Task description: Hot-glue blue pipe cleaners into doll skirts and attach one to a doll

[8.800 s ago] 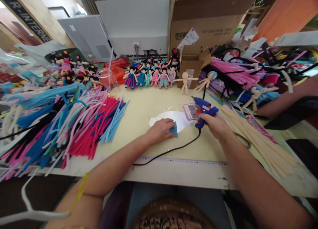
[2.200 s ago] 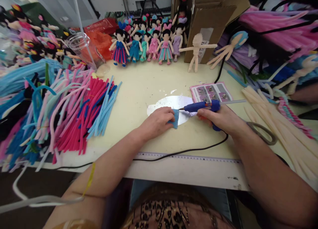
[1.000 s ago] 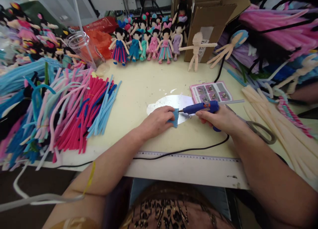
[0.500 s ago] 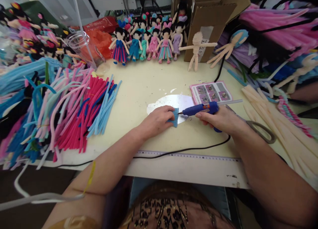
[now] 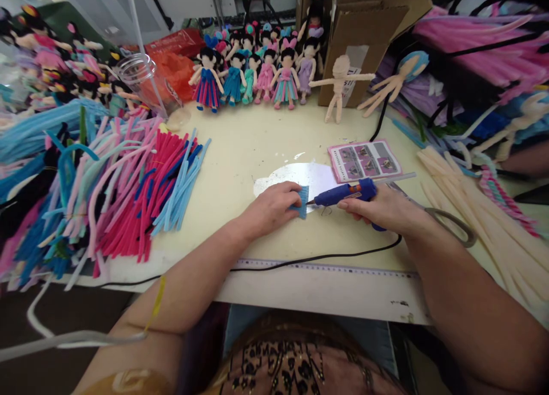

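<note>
My left hand [image 5: 278, 208] is closed on a small blue piece of pipe cleaners [image 5: 303, 202] laid side by side, pressing it on the table. Much of that piece is hidden under the fingers. In my right hand [image 5: 380, 207] is a blue hot glue gun [image 5: 345, 193], with a glue stick [image 5: 403, 178] poking out of its back. The gun's nozzle tip meets the right edge of the blue piece. Beneath both lies a shiny silvery patch [image 5: 319, 178] on the tabletop.
Pipe cleaners in pink [image 5: 137, 212] and light blue [image 5: 182, 183] lie left. Finished dolls [image 5: 266, 75] stand at the back, beside an undressed doll [image 5: 338, 86] and a cardboard box [image 5: 364, 35]. A printed card [image 5: 364, 160], scissors [image 5: 452, 226] and cream strips [image 5: 484, 212] lie right. A black cord [image 5: 317, 259] crosses the front.
The glue gun's nozzle has dropped slightly along the edge of the blue piece, toward me, and the gun has tilted a little. My left hand stays in place.
</note>
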`<act>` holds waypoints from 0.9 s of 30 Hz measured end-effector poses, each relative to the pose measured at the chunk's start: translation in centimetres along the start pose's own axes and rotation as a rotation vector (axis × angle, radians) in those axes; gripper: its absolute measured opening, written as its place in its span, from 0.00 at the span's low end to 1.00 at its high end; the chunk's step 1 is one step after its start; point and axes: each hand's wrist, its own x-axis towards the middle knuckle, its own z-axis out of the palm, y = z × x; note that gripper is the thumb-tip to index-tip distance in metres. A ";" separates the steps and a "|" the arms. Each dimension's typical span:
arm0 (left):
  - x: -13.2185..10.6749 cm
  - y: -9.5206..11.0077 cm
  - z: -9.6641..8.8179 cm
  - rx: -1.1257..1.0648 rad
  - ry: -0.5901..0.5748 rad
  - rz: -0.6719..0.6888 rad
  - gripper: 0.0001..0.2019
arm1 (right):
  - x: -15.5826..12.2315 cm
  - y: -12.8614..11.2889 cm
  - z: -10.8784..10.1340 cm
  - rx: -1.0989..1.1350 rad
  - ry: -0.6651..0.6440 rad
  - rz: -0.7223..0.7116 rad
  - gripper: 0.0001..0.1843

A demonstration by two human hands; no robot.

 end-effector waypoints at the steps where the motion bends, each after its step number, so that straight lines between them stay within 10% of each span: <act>1: 0.0 0.0 0.0 -0.001 0.000 -0.002 0.02 | 0.0 0.0 0.0 -0.005 -0.007 0.005 0.18; 27: -0.1 0.1 -0.2 -0.003 -0.040 -0.049 0.02 | -0.6 -0.3 0.0 -0.071 -0.140 0.043 0.18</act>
